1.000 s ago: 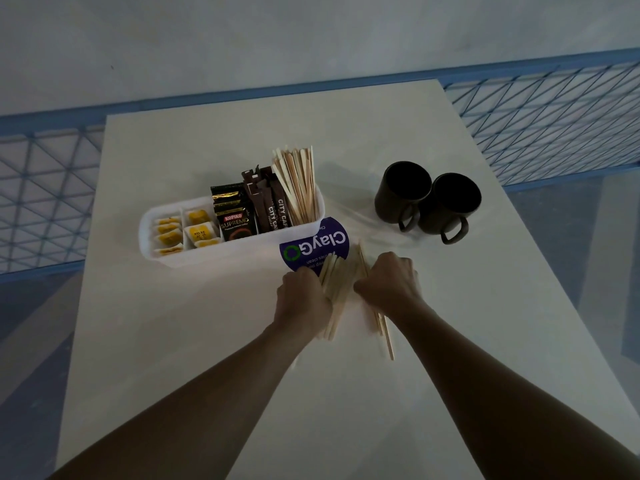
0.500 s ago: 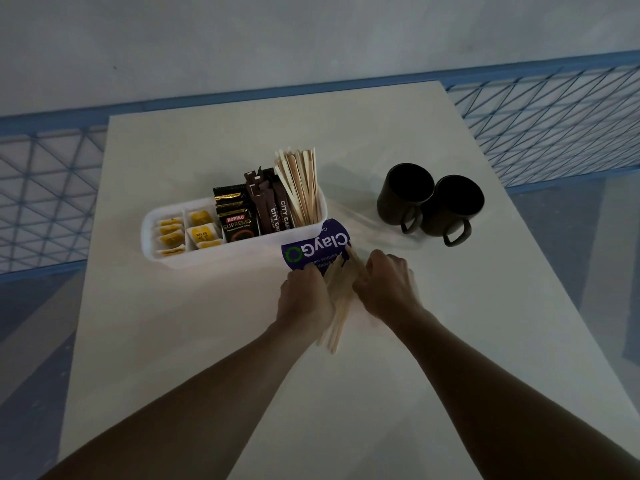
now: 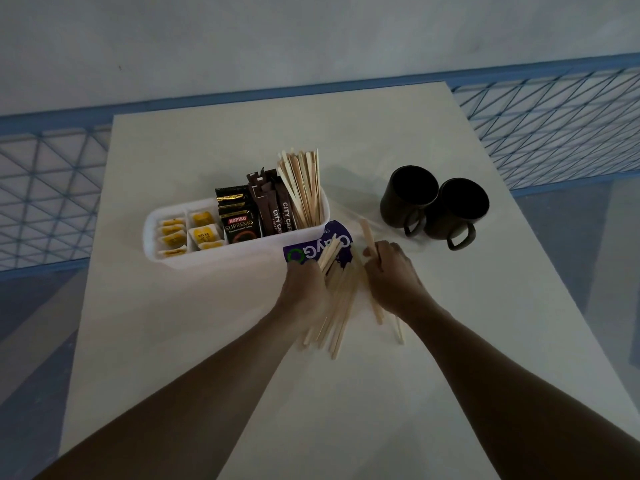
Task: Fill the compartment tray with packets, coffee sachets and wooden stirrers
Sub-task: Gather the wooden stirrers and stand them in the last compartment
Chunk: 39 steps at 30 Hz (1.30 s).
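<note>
A white compartment tray (image 3: 180, 258) stands mid-table. Its left cells hold yellow packets (image 3: 202, 233), the middle holds dark coffee sachets (image 3: 242, 223), and the right end holds upright wooden stirrers (image 3: 303, 188). Just in front of the tray's right end, my left hand (image 3: 304, 289) is closed around a loose bundle of wooden stirrers (image 3: 341, 306) that fans out over a purple ClayGo wrapper (image 3: 311, 249). My right hand (image 3: 394, 275) grips a few stirrers (image 3: 367, 233), their tips sticking up past my fingers. A couple more stirrers lie under my right wrist (image 3: 398, 329).
Two dark mugs (image 3: 408, 199) (image 3: 455, 213) stand touching at the right of the tray, handles toward me. The white table (image 3: 207, 341) is bordered by blue mesh railing (image 3: 554, 126) behind and to both sides.
My right hand has picked a few stirrers out of the pile and raised their tips. The bundle under my left hand has spread and slid toward me.
</note>
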Each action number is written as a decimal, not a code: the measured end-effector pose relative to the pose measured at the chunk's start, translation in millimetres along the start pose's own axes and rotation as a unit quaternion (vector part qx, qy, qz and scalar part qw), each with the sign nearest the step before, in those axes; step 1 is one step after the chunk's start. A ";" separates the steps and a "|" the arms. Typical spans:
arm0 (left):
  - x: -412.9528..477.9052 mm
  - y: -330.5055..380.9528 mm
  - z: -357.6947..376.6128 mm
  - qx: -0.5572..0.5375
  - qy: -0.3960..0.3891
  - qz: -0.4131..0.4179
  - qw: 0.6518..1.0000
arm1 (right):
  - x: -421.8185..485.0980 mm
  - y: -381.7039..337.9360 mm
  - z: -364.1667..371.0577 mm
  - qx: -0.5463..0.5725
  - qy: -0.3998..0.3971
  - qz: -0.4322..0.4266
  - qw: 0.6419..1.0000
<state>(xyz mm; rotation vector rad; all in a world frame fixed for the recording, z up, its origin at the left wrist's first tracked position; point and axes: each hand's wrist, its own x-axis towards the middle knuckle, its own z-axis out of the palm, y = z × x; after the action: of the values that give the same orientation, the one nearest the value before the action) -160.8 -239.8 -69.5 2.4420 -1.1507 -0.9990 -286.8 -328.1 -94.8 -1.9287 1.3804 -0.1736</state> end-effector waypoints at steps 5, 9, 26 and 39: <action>5.8 -2.1 -4.1 -0.090 -0.042 -0.002 0.995 | 2.5 -2.2 -0.9 0.053 0.010 -0.001 0.999; 7.0 1.2 -9.4 -0.178 -0.042 0.006 0.983 | 6.9 -6.5 -5.4 0.120 0.016 0.009 0.993; 35.7 53.0 -118.8 -0.494 0.151 0.127 0.847 | 40.0 -97.9 -45.7 0.355 0.059 -0.095 0.928; 62.0 35.2 -90.9 -0.366 0.281 0.097 0.882 | 68.6 -126.1 -6.2 0.379 0.081 -0.084 0.918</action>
<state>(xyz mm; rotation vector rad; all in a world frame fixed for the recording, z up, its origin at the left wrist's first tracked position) -91.2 -314.4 -15.3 1.7660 -0.6299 -0.4686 -165.8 -372.3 -31.0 -1.3794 1.0189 -0.8394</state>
